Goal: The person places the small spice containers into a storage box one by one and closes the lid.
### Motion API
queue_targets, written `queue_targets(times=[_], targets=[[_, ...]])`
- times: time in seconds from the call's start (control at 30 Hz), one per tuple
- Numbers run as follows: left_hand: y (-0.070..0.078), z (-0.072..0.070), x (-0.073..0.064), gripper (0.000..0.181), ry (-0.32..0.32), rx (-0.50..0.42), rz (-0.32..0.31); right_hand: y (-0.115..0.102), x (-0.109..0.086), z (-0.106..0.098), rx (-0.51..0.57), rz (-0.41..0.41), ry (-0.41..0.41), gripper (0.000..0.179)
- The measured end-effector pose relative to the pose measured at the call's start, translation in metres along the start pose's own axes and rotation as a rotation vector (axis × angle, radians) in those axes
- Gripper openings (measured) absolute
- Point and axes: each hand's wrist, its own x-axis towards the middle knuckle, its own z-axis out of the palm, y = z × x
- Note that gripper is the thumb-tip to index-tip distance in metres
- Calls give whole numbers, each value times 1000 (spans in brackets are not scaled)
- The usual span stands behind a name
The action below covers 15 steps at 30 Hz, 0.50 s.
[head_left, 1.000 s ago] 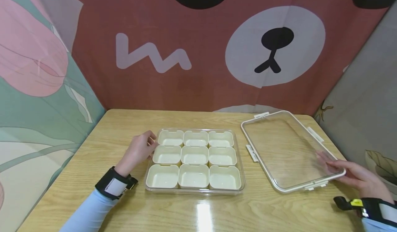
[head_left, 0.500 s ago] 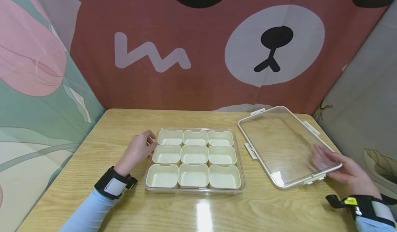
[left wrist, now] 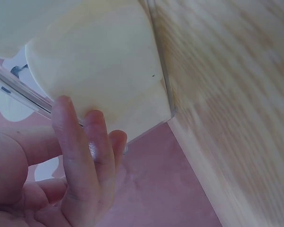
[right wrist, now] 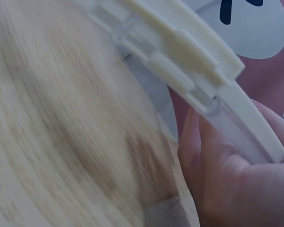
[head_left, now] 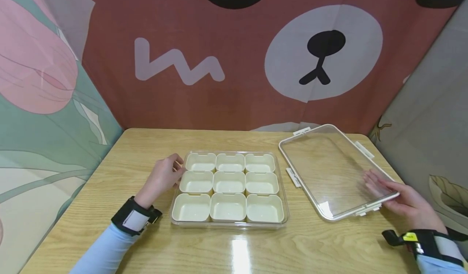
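Observation:
A shallow clear box [head_left: 230,226] stands on the table, with rows of small cream cups [head_left: 229,183] inside it. My left hand [head_left: 164,176] grips the box's left side near the back corner. In the left wrist view, several fingers [left wrist: 73,146] lie against its outer wall, just below the rim. My right hand [head_left: 406,203] holds a clear lid [head_left: 329,164] with a white frame by its near right corner. Its fingers show through the pane from beneath, and the thumb lies along the frame. The lid slants beside the box, its near end raised over the table.
White clips [head_left: 293,177] stick out from the lid's sides. A wooden table [head_left: 204,249] carries everything. Behind it hangs a reddish-brown bear-print cloth [head_left: 241,107], with patterned cloths at both sides.
My right hand has carried the lid a little to the left and away from me. The left hand and the box have stayed in place.

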Motion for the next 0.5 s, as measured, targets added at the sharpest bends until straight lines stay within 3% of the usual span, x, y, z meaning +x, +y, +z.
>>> queue_targets(times=[0.13,0.37,0.5], targets=[[0,-1,-1,22,-1,2,4,0,0,2,-28,27,-17,58],[-1,-1,-1,22,-9,-13,-6,0,4,-3,-63,59,-134,62],[-1,0,-2,23,-20,-17,-16,2,2,-5,-39,54,-103,59]])
